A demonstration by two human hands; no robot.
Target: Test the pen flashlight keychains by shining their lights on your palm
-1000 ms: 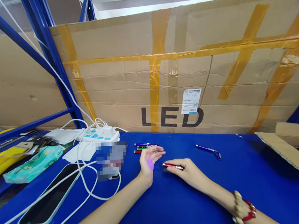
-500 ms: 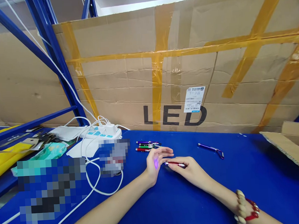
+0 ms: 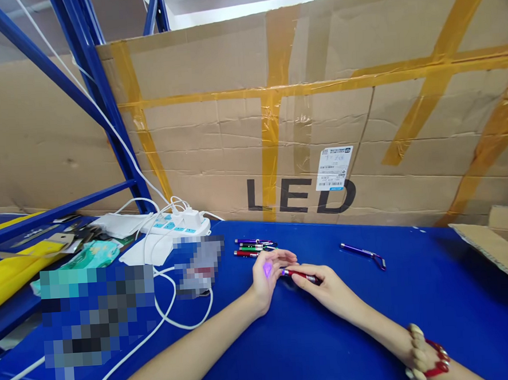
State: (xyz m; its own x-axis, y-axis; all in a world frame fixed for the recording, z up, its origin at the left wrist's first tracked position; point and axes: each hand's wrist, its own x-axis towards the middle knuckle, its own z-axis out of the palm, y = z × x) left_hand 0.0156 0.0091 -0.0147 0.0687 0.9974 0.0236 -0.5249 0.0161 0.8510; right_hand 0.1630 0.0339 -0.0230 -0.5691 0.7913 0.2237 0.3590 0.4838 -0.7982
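Right of the pwr strip [image 3: 202, 227], and nearer than it, grips a red flashlight [image 3: 296, 274] in the R hand [image 3: 324, 283], w/ thumb and fingers clamped round the barrel. Aims it at the L hand [image 3: 266, 281], open w/ fingers stretched out, holding nothing, and casts a purple glow [image 3: 268, 269] on the palm. Can't tell if touching at the tip.

Looks slim; prob. light, stiff and hard, maybe a bit slippery on the shiny barrel, and not v. fragile except perhaps at the lens. Best to take hold mid-barrel, clear of the lit end.

Just right of the pwr strip, spare flashlights [image 3: 249, 249] side by side, purple, green and red incl. Much farther right of it, a lone purple flashlight [image 3: 356, 251]. At the extreme right of it, a small cardboard box [image 3: 494, 250], flap out; can't make out contents, too dark and cut off.
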